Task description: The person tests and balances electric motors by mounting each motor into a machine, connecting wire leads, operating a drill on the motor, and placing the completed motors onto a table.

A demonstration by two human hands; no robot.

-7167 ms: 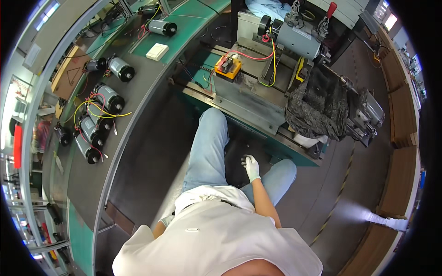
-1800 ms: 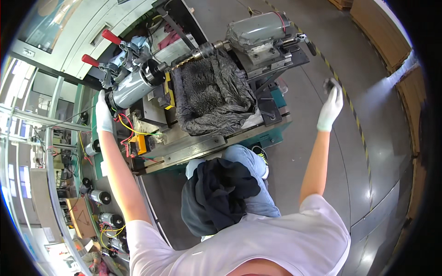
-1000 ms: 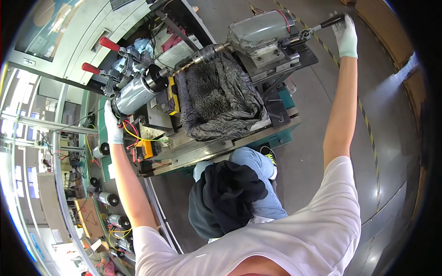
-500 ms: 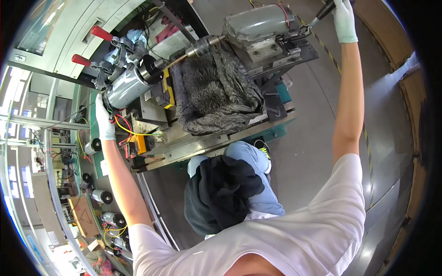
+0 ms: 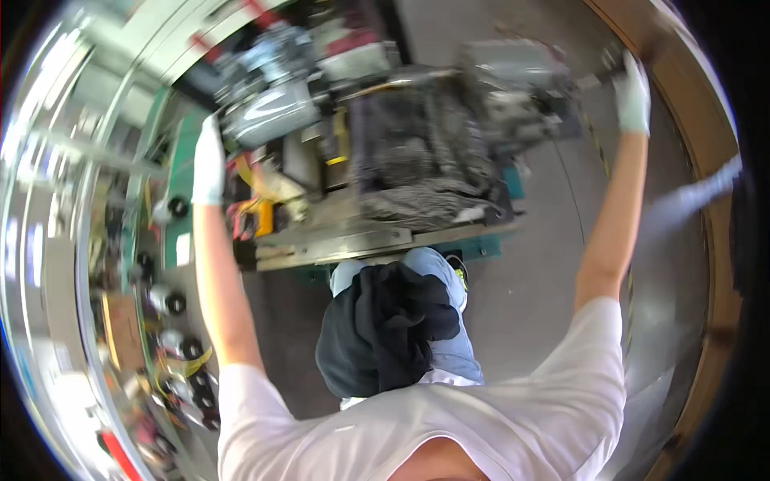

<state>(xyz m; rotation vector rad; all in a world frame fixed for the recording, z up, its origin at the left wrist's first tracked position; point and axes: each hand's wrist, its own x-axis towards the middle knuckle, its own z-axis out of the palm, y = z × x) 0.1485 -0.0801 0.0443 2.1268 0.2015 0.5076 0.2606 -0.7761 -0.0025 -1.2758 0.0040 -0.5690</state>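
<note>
My left hand (image 5: 208,164), in a white glove, is at the left end of a grey cylindrical motor (image 5: 277,112), its fingers smeared by motion. The motor sits in a clamp fixture with red-handled toggle clamps (image 5: 207,48). A shaft (image 5: 401,78) runs from it toward a larger grey motor (image 5: 513,64) on the right. My right hand (image 5: 634,100), also gloved, is closed at the far right on the lever handle beside the larger motor. Blur hides the handle's outline. Below the shaft lies a box-shaped tray lined with black plastic (image 5: 429,200).
A metal rail bench (image 5: 337,247) runs in front of my knees. Dark cloth (image 5: 389,329) lies on my lap. Several motors (image 5: 172,301) stand along the green bench at left. A yellow-orange tool (image 5: 263,216) and wires sit near my left forearm. Brown panels (image 5: 690,104) border the right.
The view has swung, so the bench and motors appear lower and further right, now blurred. My right hand sits lower beside the larger motor; my left hand stays by the smaller motor's end.
</note>
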